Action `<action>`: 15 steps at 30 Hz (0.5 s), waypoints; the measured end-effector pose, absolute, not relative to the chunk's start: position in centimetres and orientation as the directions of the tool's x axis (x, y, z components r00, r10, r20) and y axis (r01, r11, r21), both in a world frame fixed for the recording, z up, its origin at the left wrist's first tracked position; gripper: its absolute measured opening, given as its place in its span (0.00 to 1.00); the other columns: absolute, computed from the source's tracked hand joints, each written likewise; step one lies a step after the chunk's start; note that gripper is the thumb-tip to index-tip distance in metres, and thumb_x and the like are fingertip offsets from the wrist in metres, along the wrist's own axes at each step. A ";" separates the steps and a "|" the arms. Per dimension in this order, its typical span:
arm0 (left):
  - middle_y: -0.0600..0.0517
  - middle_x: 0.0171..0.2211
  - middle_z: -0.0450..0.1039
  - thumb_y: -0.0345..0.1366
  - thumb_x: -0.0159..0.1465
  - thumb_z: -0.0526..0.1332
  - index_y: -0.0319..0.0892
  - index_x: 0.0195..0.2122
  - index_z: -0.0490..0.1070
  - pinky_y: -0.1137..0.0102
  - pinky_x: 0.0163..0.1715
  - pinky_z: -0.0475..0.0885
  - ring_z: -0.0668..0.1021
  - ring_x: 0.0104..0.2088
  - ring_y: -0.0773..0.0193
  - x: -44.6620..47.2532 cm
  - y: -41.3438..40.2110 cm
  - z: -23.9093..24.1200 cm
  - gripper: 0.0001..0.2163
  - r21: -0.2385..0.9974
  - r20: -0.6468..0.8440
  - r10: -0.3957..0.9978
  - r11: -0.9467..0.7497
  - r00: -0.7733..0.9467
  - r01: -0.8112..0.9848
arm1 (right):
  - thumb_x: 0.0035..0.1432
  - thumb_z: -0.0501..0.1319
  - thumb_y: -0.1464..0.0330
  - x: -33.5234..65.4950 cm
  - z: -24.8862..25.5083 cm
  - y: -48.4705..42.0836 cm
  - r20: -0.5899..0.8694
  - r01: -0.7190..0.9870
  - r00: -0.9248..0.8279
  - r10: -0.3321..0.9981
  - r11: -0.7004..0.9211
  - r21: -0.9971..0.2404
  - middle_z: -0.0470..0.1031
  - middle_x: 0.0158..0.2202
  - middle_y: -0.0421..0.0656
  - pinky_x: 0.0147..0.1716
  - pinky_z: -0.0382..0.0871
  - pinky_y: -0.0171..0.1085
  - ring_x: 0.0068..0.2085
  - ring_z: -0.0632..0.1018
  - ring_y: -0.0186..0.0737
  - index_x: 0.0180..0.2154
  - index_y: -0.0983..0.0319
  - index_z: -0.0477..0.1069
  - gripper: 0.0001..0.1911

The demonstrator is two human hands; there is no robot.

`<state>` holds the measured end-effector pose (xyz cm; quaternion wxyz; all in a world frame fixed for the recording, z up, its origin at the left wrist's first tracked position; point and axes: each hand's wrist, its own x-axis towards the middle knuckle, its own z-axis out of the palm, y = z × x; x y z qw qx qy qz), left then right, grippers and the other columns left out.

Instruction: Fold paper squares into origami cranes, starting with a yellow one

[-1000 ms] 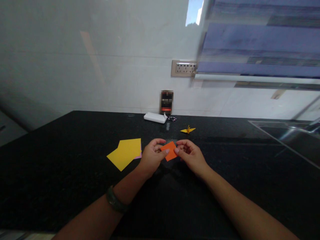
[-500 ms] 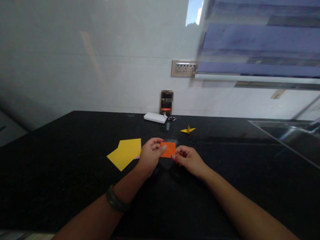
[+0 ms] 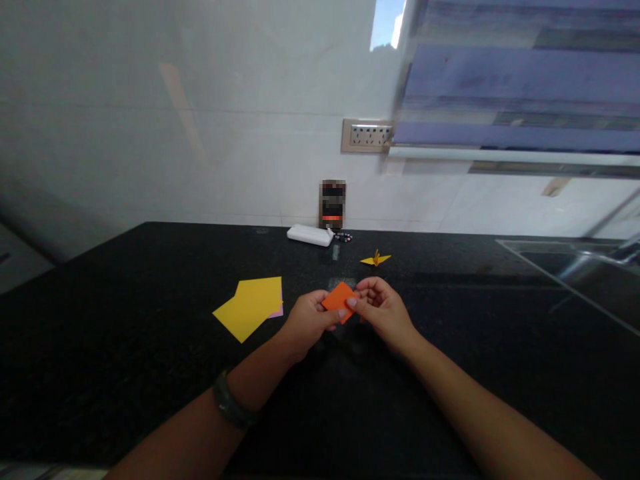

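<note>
Beyond the fingertips, on the black granite-look countertop (image 3: 125,347), a folded yellow paper crane (image 3: 376,260) stands past the right hand (image 3: 389,312), well apart from it. Farther off, ahead of the left hand (image 3: 304,325), lies a white oblong case (image 3: 310,235) with a beaded strap (image 3: 343,237) at its right end; right behind it a blurred-out upright object (image 3: 333,205) stands against the tiled wall. A small clear strip (image 3: 336,253) lies between the case and the fingers. To the left of the left-hand fingers, near them, yellow paper sheets (image 3: 250,308) overlap, with a pink sheet (image 3: 277,313) peeking out under their right edge. The sink (image 3: 575,267) is well to the right of both hands.

The orange folded paper (image 3: 336,295) is between the two hands, raised toward the fingertips and turned cornerwise, like a diamond. The left thumb presses its lower edge, with the left fingers behind; the right thumb pinches its right corner. Both hands are closed narrowly on it.

Counted: one orange paper, one crane, one case, one strap, seemingly two yellow sheets, and one pink sheet visible, though any more underneath are hidden.
</note>
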<state>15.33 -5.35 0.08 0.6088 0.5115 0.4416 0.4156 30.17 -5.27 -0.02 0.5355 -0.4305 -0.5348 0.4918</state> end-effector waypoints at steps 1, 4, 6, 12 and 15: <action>0.52 0.25 0.72 0.35 0.46 0.65 0.37 0.32 0.69 0.77 0.21 0.65 0.73 0.23 0.70 15.3 -5.3 0.1 0.13 0.989 -0.108 0.963 0.129 0.248 -0.069 | 0.39 0.66 0.64 30.2 -0.1 -5.3 0.144 -0.031 -0.060 0.988 0.142 -0.989 0.67 0.23 0.37 0.18 0.60 0.30 0.21 0.67 0.29 0.30 0.61 0.64 0.16; 0.51 0.26 0.73 0.37 0.46 0.65 0.37 0.32 0.70 0.77 0.22 0.67 0.74 0.26 0.69 15.2 -5.2 0.1 0.14 0.988 -0.108 0.969 0.130 0.224 -0.085 | 0.41 0.65 0.63 30.3 -0.1 -5.2 0.142 0.038 -0.061 0.988 0.145 -0.989 0.67 0.21 0.37 0.17 0.59 0.30 0.20 0.66 0.29 0.28 0.62 0.65 0.13; 0.51 0.27 0.73 0.40 0.48 0.64 0.37 0.32 0.70 0.77 0.22 0.67 0.74 0.26 0.68 15.2 -5.1 0.1 0.13 0.989 -0.098 0.974 0.118 0.205 -0.086 | 0.42 0.64 0.63 30.3 -0.1 -5.2 0.151 0.053 -0.062 0.987 0.154 -0.987 0.67 0.21 0.37 0.17 0.59 0.30 0.20 0.65 0.29 0.28 0.62 0.66 0.11; 0.48 0.28 0.74 0.43 0.50 0.62 0.37 0.31 0.74 0.76 0.23 0.66 0.73 0.27 0.67 15.1 -5.0 0.1 0.14 0.995 -0.060 0.992 0.068 0.108 -0.068 | 0.43 0.64 0.64 30.2 -0.1 -5.2 0.174 0.003 -0.055 0.983 0.175 -0.985 0.66 0.22 0.36 0.18 0.59 0.30 0.20 0.65 0.28 0.31 0.61 0.65 0.13; 0.48 0.27 0.74 0.43 0.49 0.63 0.37 0.31 0.75 0.76 0.23 0.65 0.72 0.26 0.68 15.1 -4.9 0.1 0.14 0.995 -0.043 0.996 0.051 0.084 -0.088 | 0.40 0.65 0.64 30.3 -0.2 -5.1 0.194 -0.037 0.006 0.981 0.194 -0.980 0.64 0.21 0.35 0.17 0.59 0.29 0.20 0.66 0.29 0.29 0.60 0.61 0.15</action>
